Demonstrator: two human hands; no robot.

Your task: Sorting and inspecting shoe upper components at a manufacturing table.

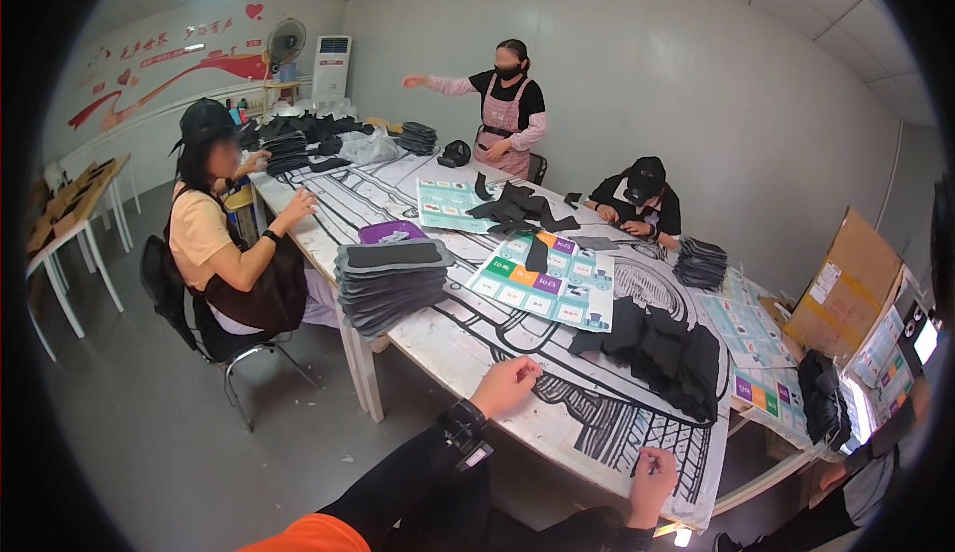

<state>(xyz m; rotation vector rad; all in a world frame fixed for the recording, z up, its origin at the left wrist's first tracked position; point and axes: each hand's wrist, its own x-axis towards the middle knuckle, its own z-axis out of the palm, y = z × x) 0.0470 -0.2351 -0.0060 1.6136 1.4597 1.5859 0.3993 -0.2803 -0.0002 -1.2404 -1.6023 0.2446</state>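
My left hand is over the near edge of the long white table, its fingers curled together. Whatever it may hold is too small to tell. Further right, by the table's near corner, my right hand is closed with the fingertips drawn in; a small dark spot shows between them, and I cannot make out what it is. Beyond my hands lies a heap of loose black fabric pieces. A tall stack of dark grey fabric pads stands left of my left hand, near the table's left edge.
Printed colored sheets, a purple tray and more black pieces lie mid-table. Co-workers sit at the left and far right; another stands behind. A cardboard box stands at the right.
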